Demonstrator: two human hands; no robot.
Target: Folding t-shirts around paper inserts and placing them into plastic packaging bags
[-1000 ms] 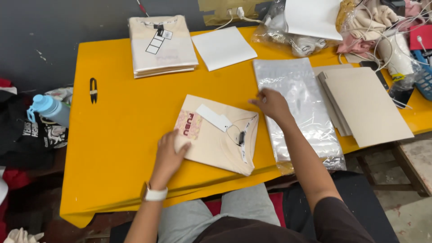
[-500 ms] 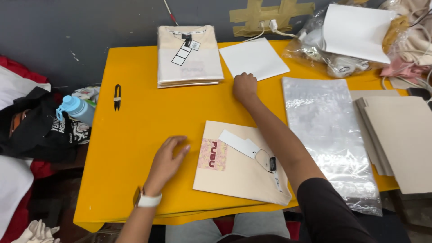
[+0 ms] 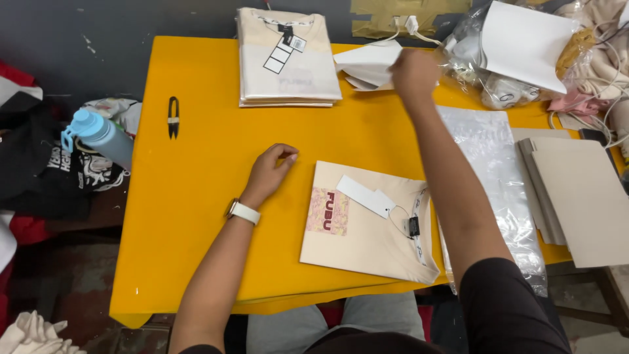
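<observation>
A folded cream T-shirt (image 3: 367, 229) with a pink print and a white hang tag lies on the yellow table (image 3: 209, 170) in front of me. My left hand (image 3: 268, 172) rests on the bare tabletop just left of the shirt, fingers loosely curled, holding nothing. My right hand (image 3: 414, 71) is stretched to the far side and grips a white sheet of paper (image 3: 367, 62), lifting it off the table. A stack of folded cream T-shirts (image 3: 288, 59) with tags lies beside that sheet.
Clear plastic bags (image 3: 491, 164) lie right of the shirt, grey cardboard sheets (image 3: 583, 196) further right. A black thread snipper (image 3: 173, 117) lies at the left. A blue bottle (image 3: 98, 134) sits on dark clothes off the left edge. Bagged items and a white sheet (image 3: 524, 46) crowd the far right.
My right hand reached from the plastic bags across to the far white sheet and now lifts it. My left hand slid off the shirt onto the table.
</observation>
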